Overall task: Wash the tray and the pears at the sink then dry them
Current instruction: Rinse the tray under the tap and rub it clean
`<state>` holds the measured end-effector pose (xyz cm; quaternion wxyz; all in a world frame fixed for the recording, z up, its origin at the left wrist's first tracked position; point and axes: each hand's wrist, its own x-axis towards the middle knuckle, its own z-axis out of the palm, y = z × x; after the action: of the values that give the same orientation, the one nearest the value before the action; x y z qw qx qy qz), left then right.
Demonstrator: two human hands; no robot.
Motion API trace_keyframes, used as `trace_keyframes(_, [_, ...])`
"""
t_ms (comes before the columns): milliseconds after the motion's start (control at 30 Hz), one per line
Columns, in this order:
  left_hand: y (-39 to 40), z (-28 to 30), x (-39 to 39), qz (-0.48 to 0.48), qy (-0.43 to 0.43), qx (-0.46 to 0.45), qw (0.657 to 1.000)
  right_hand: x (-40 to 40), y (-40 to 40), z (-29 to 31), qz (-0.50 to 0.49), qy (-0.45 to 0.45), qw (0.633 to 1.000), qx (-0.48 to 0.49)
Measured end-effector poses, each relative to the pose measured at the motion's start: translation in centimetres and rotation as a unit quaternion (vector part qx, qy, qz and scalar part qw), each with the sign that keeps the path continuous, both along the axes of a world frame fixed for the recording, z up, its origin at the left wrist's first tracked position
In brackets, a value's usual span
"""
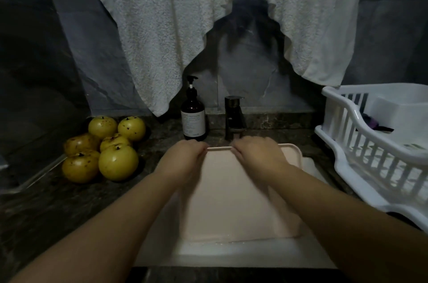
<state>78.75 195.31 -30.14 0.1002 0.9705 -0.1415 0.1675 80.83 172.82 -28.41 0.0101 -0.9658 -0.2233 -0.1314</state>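
Both hands are gripping the far rim of the pale pink tray (234, 192), which is standing tilted in the white sink (231, 256) at lower centre. The left hand (186, 157) and right hand (259, 155) are curling fingers over that edge, just below the dark faucet (234, 118). Six yellow pears (104, 148) are lying clustered on the dark counter (46, 208) at centre left. A soap bottle (193, 118) is standing beside the faucet; a white dish rack (370, 144) is sitting at right.

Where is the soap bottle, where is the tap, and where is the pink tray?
soap bottle (193, 123): head view, on its white label.
tap (234, 118): head view, on its dark upright body.
pink tray (231, 194): head view, on the bare flat middle between the arms.
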Motion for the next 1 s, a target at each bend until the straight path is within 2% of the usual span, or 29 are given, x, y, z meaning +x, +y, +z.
trace_keyframes(133, [0.5, -0.3, -0.4, 0.052, -0.018, 0.029, 0.998, 0.5, -3.5, -0.7, -0.048, -0.012, 0.999, 0.014])
trace_keyframes(333, [-6.2, 0.9, 0.1, 0.018, -0.032, 0.106, 0.994, 0.4, -0.3, -0.6, 0.000, -0.008, 1.000, 0.026])
trace_keyframes(533, [-1.6, 0.4, 0.1, 0.112, -0.006, 0.154, 0.982, 0.5, -5.2, -1.0, -0.072, -0.010, 0.997, 0.010])
trace_keyframes(600, [-2.5, 0.1, 0.4, 0.105, -0.008, 0.143, 0.984, 0.4, -4.4, -0.9, -0.078, -0.012, 0.997, 0.017])
trace_keyframes(733, [-5.6, -0.6, 1.3, 0.048, -0.042, 0.094, 0.994, -0.2, -0.1, -0.6, -0.004, -0.049, 0.998, 0.036])
trace_keyframes(867, [-4.8, -0.5, 1.7, 0.029, -0.036, 0.104, 0.993, 0.3, 1.6, -0.8, 0.010, -0.073, 0.997, 0.009])
trace_keyframes(1000, [-1.6, -0.6, 0.9, 0.047, -0.004, 0.098, 0.994, 1.1, -1.4, -1.1, 0.016, -0.027, 0.999, -0.028])
